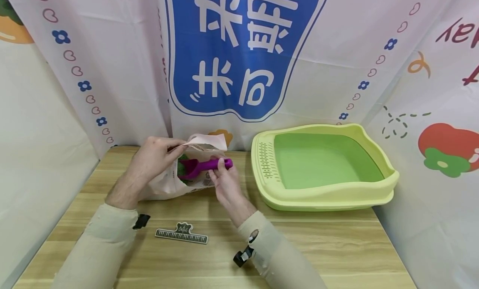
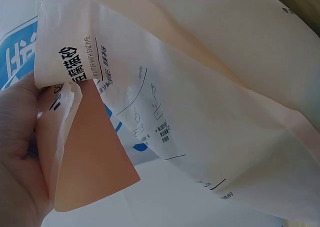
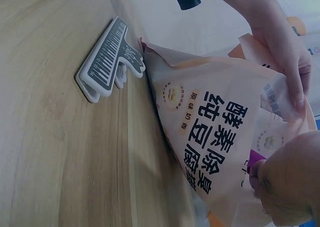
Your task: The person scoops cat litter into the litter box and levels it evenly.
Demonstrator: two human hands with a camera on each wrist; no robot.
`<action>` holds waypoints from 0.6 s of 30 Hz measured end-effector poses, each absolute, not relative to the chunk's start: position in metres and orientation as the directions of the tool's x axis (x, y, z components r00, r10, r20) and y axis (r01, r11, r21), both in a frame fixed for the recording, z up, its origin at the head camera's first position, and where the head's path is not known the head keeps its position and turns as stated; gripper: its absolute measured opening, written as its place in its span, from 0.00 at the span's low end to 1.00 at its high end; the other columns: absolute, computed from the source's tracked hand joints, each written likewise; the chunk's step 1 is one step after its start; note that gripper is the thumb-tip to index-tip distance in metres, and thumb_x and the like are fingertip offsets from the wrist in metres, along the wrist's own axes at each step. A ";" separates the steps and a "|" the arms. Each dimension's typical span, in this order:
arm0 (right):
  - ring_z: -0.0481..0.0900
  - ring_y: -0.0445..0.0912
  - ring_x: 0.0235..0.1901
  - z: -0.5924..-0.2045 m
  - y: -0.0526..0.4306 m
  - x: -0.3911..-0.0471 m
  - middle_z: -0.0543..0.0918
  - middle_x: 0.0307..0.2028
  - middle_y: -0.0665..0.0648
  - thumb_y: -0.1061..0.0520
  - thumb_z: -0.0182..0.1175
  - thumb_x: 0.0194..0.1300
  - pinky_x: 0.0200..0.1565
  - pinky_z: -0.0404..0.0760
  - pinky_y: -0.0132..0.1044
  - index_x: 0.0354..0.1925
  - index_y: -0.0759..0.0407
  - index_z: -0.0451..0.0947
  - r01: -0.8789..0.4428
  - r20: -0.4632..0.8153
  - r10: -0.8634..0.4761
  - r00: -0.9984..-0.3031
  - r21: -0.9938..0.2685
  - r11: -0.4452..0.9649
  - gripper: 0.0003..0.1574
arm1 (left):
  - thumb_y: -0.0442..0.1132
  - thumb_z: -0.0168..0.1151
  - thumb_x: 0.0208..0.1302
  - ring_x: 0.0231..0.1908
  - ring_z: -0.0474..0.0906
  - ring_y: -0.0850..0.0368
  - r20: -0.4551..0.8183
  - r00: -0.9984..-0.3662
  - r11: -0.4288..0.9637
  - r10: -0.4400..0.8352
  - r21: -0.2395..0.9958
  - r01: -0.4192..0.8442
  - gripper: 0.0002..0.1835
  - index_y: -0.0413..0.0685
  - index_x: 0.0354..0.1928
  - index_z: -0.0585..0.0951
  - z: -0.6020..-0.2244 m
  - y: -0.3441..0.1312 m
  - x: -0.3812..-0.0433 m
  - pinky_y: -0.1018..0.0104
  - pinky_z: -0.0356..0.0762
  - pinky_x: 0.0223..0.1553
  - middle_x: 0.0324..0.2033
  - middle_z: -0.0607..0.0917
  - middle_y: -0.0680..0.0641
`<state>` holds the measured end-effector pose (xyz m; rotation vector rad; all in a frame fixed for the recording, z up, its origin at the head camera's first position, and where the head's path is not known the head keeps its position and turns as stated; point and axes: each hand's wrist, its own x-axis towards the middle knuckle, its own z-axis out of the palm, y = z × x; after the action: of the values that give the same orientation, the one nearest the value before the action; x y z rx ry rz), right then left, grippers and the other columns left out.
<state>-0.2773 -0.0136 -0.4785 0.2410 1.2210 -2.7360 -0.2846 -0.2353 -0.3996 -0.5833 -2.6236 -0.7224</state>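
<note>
The left hand (image 1: 159,152) pinched the rim of the bag (image 1: 168,186); the right hand (image 1: 227,184) gripped the purple scoop (image 1: 208,166), its blade inside by the green contents (image 1: 181,167). A slipping rim could have snagged the blade, scattering them across the desk (image 1: 318,239).

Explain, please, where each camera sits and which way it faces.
Head: on the head, facing forward and down at the cat litter bag, purple scoop, litter tray and piano-keyboard clip; both forearms, left hand and right hand show.
Left wrist: on that wrist, facing the bag's top; part of the left hand shows.
Right wrist: on that wrist, facing the bag and clip; both hands show.
Head and right wrist share bag, clip, scoop and both hands.
</note>
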 end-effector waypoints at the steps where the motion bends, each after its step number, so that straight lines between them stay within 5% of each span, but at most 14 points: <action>1: 0.71 0.66 0.89 -0.478 -0.012 -0.276 0.75 0.84 0.75 0.58 0.48 0.97 0.90 0.71 0.56 0.78 0.68 0.71 0.187 -0.197 -0.061 -0.978 -0.727 -0.661 0.23 | 0.39 0.71 0.87 0.49 0.99 0.34 0.439 -0.850 0.784 0.291 0.400 0.475 0.12 0.43 0.60 0.96 -0.399 -0.235 -0.284 0.37 0.97 0.50 0.51 0.99 0.35; 7: 0.75 0.67 0.85 -0.471 -0.002 -0.271 0.79 0.81 0.75 0.54 0.48 0.98 0.81 0.83 0.49 0.76 0.65 0.72 0.200 -0.202 -0.075 -0.976 -0.722 -0.662 0.23 | 0.38 0.71 0.87 0.50 0.99 0.32 0.457 -0.844 0.781 0.280 0.403 0.477 0.11 0.42 0.59 0.96 -0.398 -0.235 -0.284 0.35 0.97 0.53 0.52 0.98 0.34; 18: 0.77 0.66 0.85 -0.460 0.013 -0.271 0.82 0.79 0.72 0.53 0.49 0.97 0.82 0.82 0.50 0.72 0.63 0.73 0.180 -0.194 -0.056 -0.979 -0.716 -0.675 0.19 | 0.39 0.72 0.86 0.53 0.98 0.31 0.436 -0.862 0.789 0.257 0.421 0.448 0.11 0.43 0.58 0.96 -0.395 -0.238 -0.282 0.33 0.96 0.57 0.53 0.98 0.35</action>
<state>-0.2709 0.0128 -0.4605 0.2351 1.2016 -2.7515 -0.2823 -0.2377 -0.3949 -0.5365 -2.6214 -0.7444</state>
